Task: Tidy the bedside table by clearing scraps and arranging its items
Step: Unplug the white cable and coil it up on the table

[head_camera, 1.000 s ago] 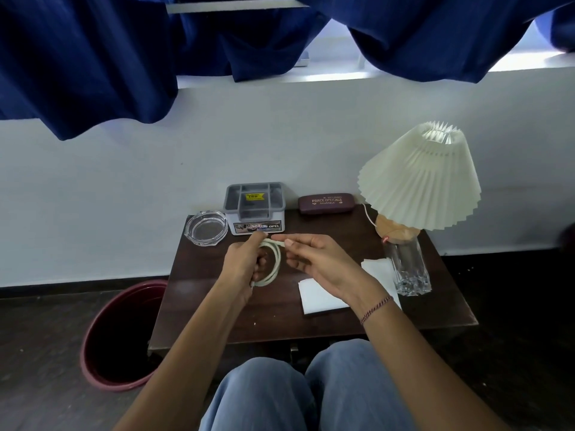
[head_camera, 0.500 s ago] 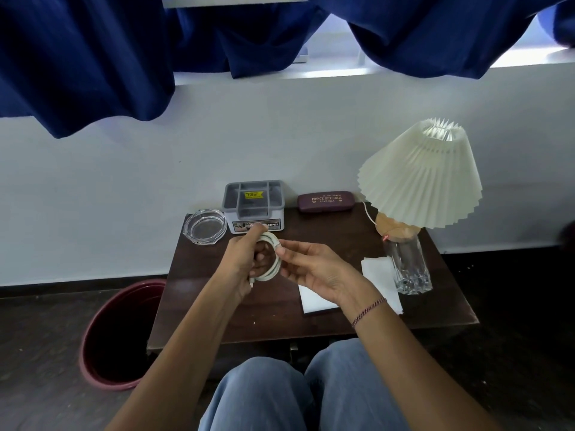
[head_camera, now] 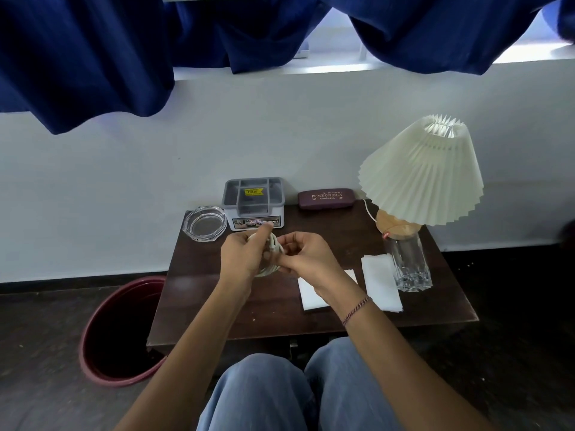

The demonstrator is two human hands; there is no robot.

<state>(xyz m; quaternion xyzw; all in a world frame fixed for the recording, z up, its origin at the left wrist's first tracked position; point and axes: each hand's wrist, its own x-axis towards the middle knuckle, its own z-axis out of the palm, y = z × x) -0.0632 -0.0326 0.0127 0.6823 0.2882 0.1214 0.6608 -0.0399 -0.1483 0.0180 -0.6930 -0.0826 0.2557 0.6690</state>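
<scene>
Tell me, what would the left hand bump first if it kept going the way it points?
Probably the grey plastic compartment box: the left hand, gripping the coiled white cable, points toward it, though depth is unclear.

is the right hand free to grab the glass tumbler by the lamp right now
Probably not yet: the right hand is busy pinching the coiled white cable that the left hand also holds. The way to the glass tumbler looks open, though; only a flat white napkin lies between.
</scene>
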